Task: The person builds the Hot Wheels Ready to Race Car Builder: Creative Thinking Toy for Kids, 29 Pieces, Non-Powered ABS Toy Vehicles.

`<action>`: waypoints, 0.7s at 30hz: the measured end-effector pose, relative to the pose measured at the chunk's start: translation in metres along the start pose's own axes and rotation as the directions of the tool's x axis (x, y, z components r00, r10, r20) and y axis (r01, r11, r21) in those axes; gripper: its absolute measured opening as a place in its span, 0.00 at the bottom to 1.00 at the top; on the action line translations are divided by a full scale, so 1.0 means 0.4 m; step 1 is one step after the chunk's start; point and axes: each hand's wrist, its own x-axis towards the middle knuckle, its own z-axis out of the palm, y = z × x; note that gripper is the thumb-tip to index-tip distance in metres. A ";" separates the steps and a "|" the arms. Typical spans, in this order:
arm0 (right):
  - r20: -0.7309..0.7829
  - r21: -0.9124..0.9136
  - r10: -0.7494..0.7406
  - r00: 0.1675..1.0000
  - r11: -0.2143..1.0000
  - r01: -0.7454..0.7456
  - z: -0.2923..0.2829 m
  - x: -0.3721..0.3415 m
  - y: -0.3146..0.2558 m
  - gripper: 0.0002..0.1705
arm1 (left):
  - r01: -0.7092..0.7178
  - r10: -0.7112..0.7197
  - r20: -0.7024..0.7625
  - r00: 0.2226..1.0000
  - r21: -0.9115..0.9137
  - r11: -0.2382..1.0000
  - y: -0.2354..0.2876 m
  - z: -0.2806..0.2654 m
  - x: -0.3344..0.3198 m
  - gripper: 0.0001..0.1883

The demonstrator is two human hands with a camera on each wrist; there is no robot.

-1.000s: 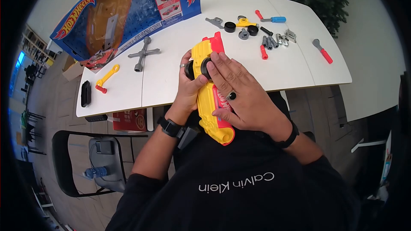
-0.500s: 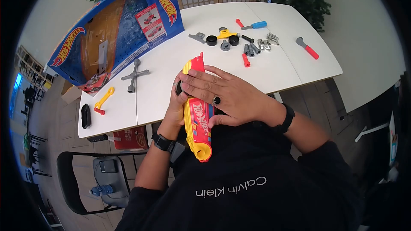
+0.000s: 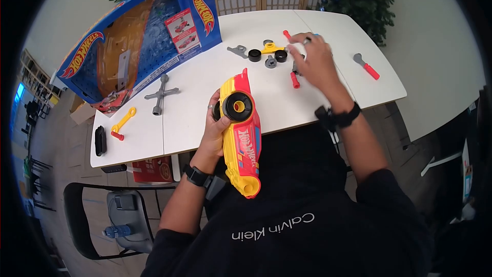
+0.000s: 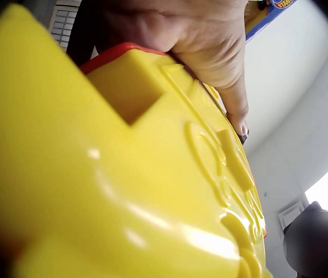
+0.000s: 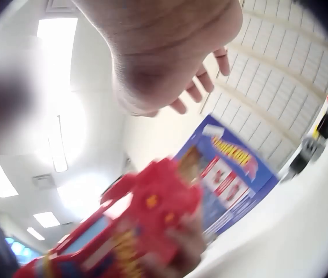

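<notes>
In the head view my left hand [image 3: 211, 136] grips a yellow and red toy car [image 3: 248, 149] above the table's near edge. A black wheel [image 3: 229, 107] with a yellow hub faces up on the car's side. The left wrist view shows the car's yellow underside [image 4: 152, 162] close up. My right hand [image 3: 316, 61], apart from the car, is over the small parts at the table's right. Its fingers are loosely bent with nothing seen in them, and it hides some grey bolts and a screwdriver. Beside it are a red bolt [image 3: 294, 80] and loose black wheels [image 3: 254, 56].
On the white table [image 3: 205, 72] stand a large blue toy box [image 3: 210, 36] and a grey cross wrench [image 3: 162, 94]. At the left lie a yellow wrench [image 3: 123, 119] and a black piece [image 3: 100, 141]. A red-handled tool [image 3: 370, 71] lies at the right.
My right hand has left the car's wheel and moved right and away from me, over the small parts. The left hand keeps hold of the car, whose wheel is now uncovered.
</notes>
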 end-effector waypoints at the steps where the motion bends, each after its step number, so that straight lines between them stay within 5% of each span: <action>1: 0.175 -0.225 0.195 0.965 0.962 -0.153 0.007 0.018 0.059 0.15 | 0.005 -0.005 -0.004 1.000 0.007 1.000 0.003 0.003 0.005 0.55; 3: 0.227 -0.328 0.298 0.927 0.920 -0.216 0.044 0.038 0.166 0.16 | 0.009 -0.010 -0.006 1.000 -0.007 1.000 0.005 0.005 0.008 0.55; 5: 0.470 -0.428 0.459 0.754 0.866 -0.260 0.066 0.060 0.214 0.15 | 0.017 -0.017 -0.007 1.000 -0.019 1.000 0.006 0.003 0.013 0.56; 11: 0.561 -0.458 0.484 0.671 0.857 -0.235 0.133 0.081 0.233 0.15 | 0.018 -0.020 -0.024 1.000 -0.090 0.996 0.003 -0.003 0.012 0.54; 15: 0.530 -0.454 0.505 0.681 0.848 -0.275 0.154 0.064 0.229 0.15 | 0.037 -0.040 -0.022 0.999 -0.120 0.992 0.005 -0.003 0.009 0.53; 17: 0.419 -0.389 0.431 0.799 0.881 -0.271 0.158 0.051 0.227 0.15 | 0.047 -0.051 -0.028 0.998 -0.124 0.991 0.004 -0.005 0.010 0.53; 21: 0.293 -0.177 0.419 0.860 0.907 -0.382 0.102 0.061 0.238 0.17 | 0.012 -0.016 -0.022 1.000 -0.161 0.987 0.001 -0.005 0.016 0.53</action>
